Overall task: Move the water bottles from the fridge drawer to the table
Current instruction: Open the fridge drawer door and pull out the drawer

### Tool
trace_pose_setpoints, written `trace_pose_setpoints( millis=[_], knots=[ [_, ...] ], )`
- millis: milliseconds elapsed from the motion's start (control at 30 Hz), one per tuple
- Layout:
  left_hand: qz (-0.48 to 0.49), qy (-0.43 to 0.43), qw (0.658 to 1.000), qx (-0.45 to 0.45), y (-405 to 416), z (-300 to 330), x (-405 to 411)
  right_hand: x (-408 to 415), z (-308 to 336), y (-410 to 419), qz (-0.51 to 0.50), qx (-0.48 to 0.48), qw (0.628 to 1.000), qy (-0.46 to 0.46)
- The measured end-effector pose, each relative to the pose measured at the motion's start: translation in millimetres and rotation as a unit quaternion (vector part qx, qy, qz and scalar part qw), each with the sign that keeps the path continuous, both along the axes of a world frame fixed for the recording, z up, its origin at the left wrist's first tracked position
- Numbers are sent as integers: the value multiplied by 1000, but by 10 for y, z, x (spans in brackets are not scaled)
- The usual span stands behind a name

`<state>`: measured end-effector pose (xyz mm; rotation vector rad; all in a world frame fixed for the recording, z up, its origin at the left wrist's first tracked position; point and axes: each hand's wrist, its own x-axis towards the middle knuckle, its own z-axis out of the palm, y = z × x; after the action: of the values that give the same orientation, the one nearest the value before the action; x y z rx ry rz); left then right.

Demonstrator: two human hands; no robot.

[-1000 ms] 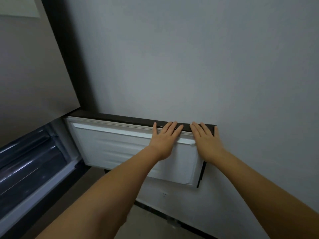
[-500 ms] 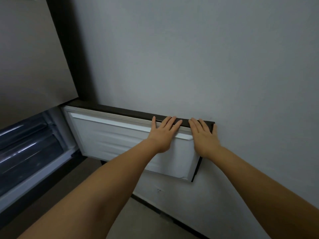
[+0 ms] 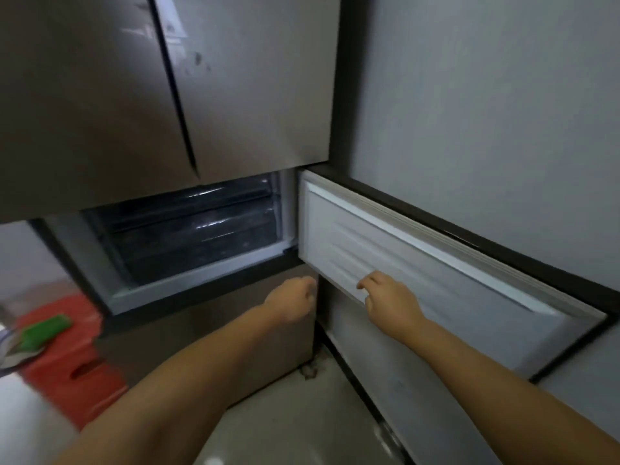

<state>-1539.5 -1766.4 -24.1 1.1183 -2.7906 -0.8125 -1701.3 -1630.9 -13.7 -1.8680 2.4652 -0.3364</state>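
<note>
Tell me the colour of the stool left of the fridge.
Red stool, seen in the head view.

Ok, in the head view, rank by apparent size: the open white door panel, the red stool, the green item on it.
1. Open white door panel, clearly the largest.
2. Red stool, partly cut off by the left arm and blurred.
3. Green item, the smallest.
The panel sits nearer the camera, so true sizes stay unsure.
</note>
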Motion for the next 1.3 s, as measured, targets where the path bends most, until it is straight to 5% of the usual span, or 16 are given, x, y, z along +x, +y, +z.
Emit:
trace_pose_setpoints(
  millis=[100, 167, 267, 467, 600, 700, 800, 1067, 1300],
  knots=[
    [145, 54, 984, 90, -410, -36, 441, 196, -129, -615, -6, 45, 995, -91],
    [245, 122, 947, 170, -692, -103, 688, 375, -202, -1068, -17, 94, 965, -244],
    [393, 212, 852, 273, -1187, -208, 970, 719, -260, -1749, -18, 193, 859, -474],
    [545, 324, 689, 351, -2169, -323, 1308, 1006, -382, -3021, -96, 134, 730, -663],
    [564, 483, 532, 407, -2730, -357, 1445, 1034, -400, -3685, -173, 53, 664, -726],
    [557, 552, 460, 417, -2943, -363, 1473, 1027, -465, -4003, -219, -1, 573, -790],
    [565, 577, 424, 409, -3032, -382, 1496, 1038, -493, -4219, -224, -44, 508, -831],
    [558, 615, 391, 396, -3067, -444, 1502, 998, -494, -4284, -228, -47, 454, -860],
    [565, 619, 380, 393, -2537, -302, 1461, 1039, -364, -3824, -218, -19, 498, -839]
  ],
)
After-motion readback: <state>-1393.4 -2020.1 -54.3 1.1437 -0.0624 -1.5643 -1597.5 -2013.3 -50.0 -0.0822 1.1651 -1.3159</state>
